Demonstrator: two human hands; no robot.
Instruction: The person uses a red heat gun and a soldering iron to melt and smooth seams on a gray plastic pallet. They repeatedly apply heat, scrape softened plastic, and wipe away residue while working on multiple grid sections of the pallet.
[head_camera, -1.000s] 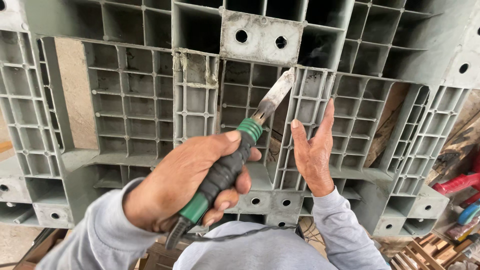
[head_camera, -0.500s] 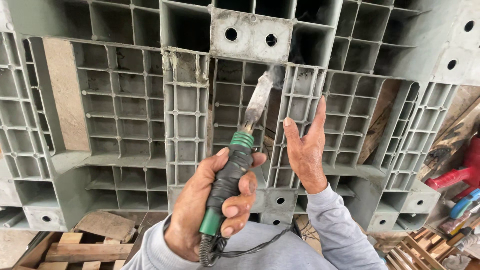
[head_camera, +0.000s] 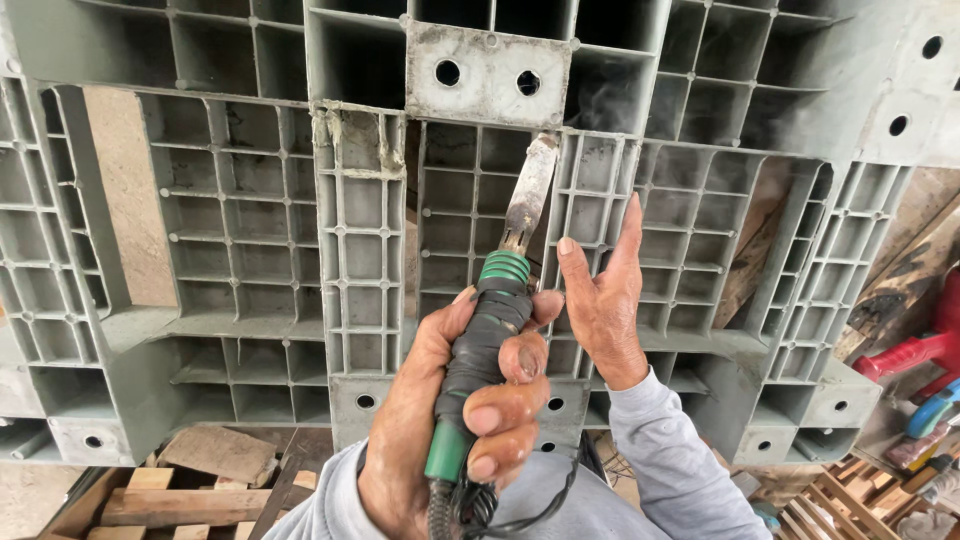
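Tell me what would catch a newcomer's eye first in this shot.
First, the left hand at bottom centre, wrapped around a cord-fed tool with a green and black handle, its flat metal blade pointing up at the upright grey plastic pallet that fills the view. Beside it, the right hand rests open against the pallet's ribs. Faint smoke drifts near the blade tip, under a plate with two holes.

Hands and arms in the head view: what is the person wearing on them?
Both the left hand and the right hand are bare, with no gloves. Light grey long sleeves cover both arms down to the wrists. No rings or watch show.
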